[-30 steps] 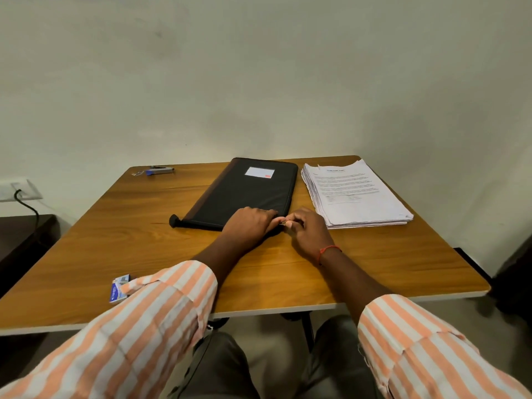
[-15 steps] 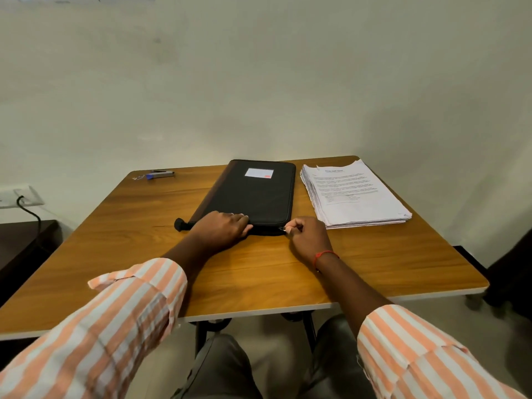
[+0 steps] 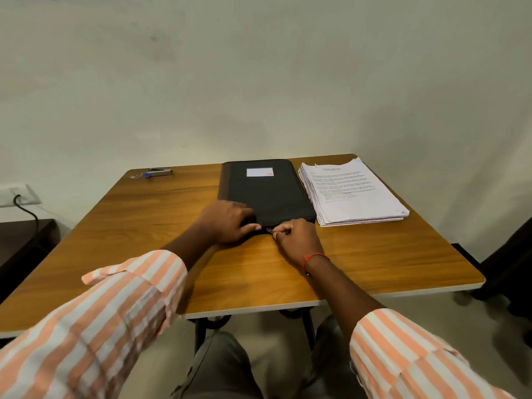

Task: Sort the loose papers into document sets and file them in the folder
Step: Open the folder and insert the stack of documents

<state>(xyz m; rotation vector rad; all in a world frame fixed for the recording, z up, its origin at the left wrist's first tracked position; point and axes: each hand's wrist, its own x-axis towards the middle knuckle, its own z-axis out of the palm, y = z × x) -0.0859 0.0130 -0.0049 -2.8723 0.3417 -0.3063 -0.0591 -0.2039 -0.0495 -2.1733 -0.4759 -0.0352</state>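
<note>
A black zippered folder [image 3: 266,191] with a white label lies closed at the middle back of the wooden table [image 3: 374,260]. My left hand [image 3: 227,223] rests flat on its near left corner and presses it down. My right hand [image 3: 296,240] pinches the small zipper pull [image 3: 270,231] at the folder's near edge. A thick stack of loose printed papers [image 3: 351,191] lies just right of the folder, untouched.
A stapler with a blue end [image 3: 158,172] lies at the table's far left corner. A wall socket with a black cable [image 3: 17,197] is at the left, above a dark low cabinet [image 3: 20,246]. The wall stands right behind the table.
The folder has turned straighter, its long side now running away from me. My left hand slid back to the near corner beside my right hand, which keeps its pinch on the zipper pull.
</note>
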